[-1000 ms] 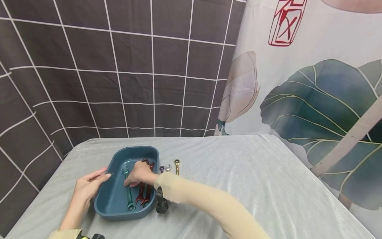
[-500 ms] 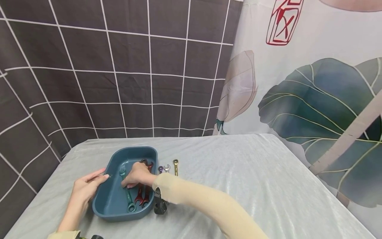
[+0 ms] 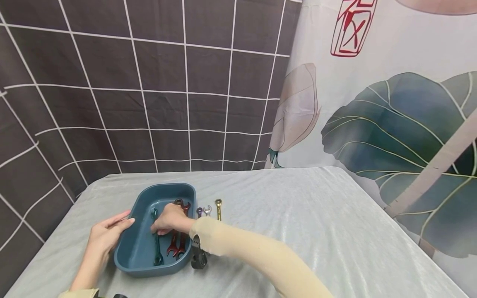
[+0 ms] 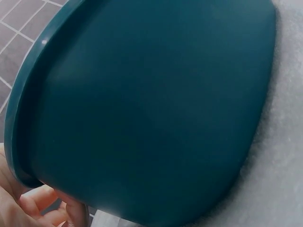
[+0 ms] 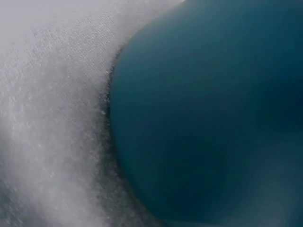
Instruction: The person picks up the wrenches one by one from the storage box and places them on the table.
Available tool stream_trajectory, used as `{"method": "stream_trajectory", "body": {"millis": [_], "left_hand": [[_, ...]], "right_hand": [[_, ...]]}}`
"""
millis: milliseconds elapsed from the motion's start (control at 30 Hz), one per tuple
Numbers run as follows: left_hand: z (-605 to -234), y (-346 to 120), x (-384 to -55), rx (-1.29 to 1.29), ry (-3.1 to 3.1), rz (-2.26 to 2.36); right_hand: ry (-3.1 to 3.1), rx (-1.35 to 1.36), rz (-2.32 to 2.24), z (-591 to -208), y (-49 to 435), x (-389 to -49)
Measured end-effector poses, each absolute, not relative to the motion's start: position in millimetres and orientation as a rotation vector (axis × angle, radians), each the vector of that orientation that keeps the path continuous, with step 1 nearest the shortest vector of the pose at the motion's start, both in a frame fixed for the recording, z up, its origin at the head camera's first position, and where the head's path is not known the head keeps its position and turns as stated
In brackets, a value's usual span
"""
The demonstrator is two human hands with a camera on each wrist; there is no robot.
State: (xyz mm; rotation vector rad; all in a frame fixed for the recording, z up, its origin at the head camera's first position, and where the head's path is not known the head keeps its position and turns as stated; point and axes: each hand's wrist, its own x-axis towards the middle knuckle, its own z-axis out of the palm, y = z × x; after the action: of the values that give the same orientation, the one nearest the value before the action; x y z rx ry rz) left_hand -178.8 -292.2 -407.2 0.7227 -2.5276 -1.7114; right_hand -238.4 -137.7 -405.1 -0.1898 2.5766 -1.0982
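A blue rounded rectangular bin (image 3: 136, 248) sits on the cloth-covered table. My left hand (image 3: 105, 236) grips its left rim, thumb on top; in the left wrist view, the left hand's curled fingers (image 4: 45, 201) show beneath the rim beside the bin's outer wall (image 4: 151, 109). Inside the bin, my right hand (image 3: 173, 219) pinches a green combination wrench (image 3: 157, 248) around its middle, which the fingers hide. Two dark red wrenches (image 3: 182, 240) lie along the right side, partly behind that hand. The bin's outer wall (image 5: 213, 113) fills much of the right wrist view.
Just right of the bin, a purple wrench (image 3: 199, 211), a silver wrench (image 3: 207, 210) and a gold wrench (image 3: 218, 209) lie on the grey-white cloth (image 3: 298, 215), partly covered by the right sleeve (image 3: 238, 240). A dark gridded curtain (image 3: 156, 107) hangs behind.
In the right hand, the green wrench has turned: its near end swung left and its ring shows less. The left hand stays on the rim. The whole scene shifted slightly left with the head.
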Motion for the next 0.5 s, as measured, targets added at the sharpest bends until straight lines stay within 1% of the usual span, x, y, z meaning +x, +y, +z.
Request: {"method": "stream_trajectory", "body": {"millis": [200, 500], "left_hand": [[-407.8, -292.3, -178.9, 0.731, -2.538, -1.684], [-407.8, -291.8, -178.8, 0.726, -2.552, -1.659]], "right_hand": [[2.600, -0.261, -1.065, -404.6, -137.1, -237.2], [2.593, -0.282, -1.133, -402.8, -135.1, -234.6]]}}
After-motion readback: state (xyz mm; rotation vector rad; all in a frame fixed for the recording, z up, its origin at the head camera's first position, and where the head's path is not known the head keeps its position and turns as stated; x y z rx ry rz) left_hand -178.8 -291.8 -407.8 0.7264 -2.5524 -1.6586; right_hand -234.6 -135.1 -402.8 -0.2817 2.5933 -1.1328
